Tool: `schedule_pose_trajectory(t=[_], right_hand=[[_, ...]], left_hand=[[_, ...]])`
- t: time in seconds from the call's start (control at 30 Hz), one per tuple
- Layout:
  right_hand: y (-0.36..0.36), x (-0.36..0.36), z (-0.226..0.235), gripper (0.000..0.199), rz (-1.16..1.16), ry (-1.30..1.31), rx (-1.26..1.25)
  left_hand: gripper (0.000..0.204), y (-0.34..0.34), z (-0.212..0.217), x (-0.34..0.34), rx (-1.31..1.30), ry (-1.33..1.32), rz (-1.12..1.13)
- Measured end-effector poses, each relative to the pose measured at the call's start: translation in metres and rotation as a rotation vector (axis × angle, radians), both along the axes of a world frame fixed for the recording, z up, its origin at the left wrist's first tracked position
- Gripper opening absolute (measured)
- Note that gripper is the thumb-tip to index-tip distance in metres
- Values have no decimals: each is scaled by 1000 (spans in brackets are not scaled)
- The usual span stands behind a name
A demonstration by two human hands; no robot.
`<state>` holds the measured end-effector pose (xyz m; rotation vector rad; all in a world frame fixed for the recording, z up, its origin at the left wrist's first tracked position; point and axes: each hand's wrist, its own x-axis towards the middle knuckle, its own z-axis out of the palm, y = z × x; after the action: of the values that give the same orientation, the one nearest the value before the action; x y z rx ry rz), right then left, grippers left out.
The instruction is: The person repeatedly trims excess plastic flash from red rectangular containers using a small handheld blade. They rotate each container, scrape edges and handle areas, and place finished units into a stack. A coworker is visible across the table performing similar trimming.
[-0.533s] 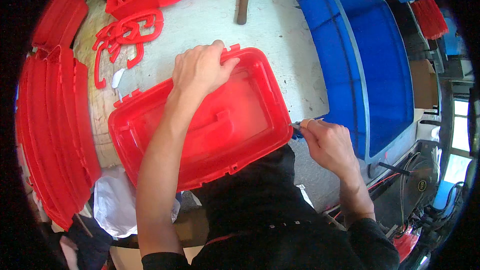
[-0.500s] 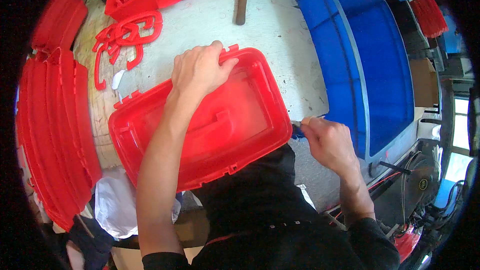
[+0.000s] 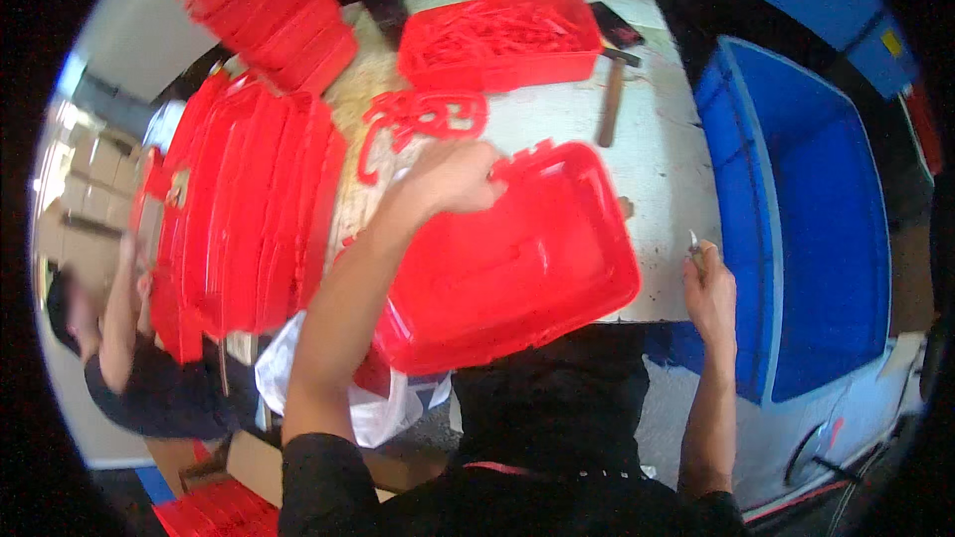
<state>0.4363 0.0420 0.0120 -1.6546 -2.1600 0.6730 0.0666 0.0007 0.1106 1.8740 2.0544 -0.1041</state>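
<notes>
Red plastic tray [image 3: 522, 251] held at far edge by left hand [image 3: 464, 175], fingers curled; knife [image 3: 695, 247] gripped in right hand [image 3: 711, 296], clear of tray; amount done or left not discernible.

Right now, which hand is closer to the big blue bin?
Right. The right hand is close beside the blue bin; the left hand is farther off, on the red box.
</notes>
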Motion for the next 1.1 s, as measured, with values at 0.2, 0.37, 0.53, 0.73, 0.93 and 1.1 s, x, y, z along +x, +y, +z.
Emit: schedule_pose_trajectory(t=[0.2,0.37,0.53,0.73,0.93,1.1], right_hand=[[6,-17,-17,41,-13,489,53],[-16,-18,11,59,93,1586,-605],[-27,-17,-13,37,-27,721,-320],[-22,-30,-37,34,-16,316,141],[-8,-54,-8,31,54,78,340],[-27,-61,23,24,52,245,260]], left_hand=[[53,-62,72,60,982,431,-144],[61,-88,-6,141,899,250,-182],[52,-113,-71,151,727,-238,-344],[23,-62,-86,-50,1006,-278,437],[30,21,-130,-124,541,251,65],[26,30,-132,-150,657,204,-73]])
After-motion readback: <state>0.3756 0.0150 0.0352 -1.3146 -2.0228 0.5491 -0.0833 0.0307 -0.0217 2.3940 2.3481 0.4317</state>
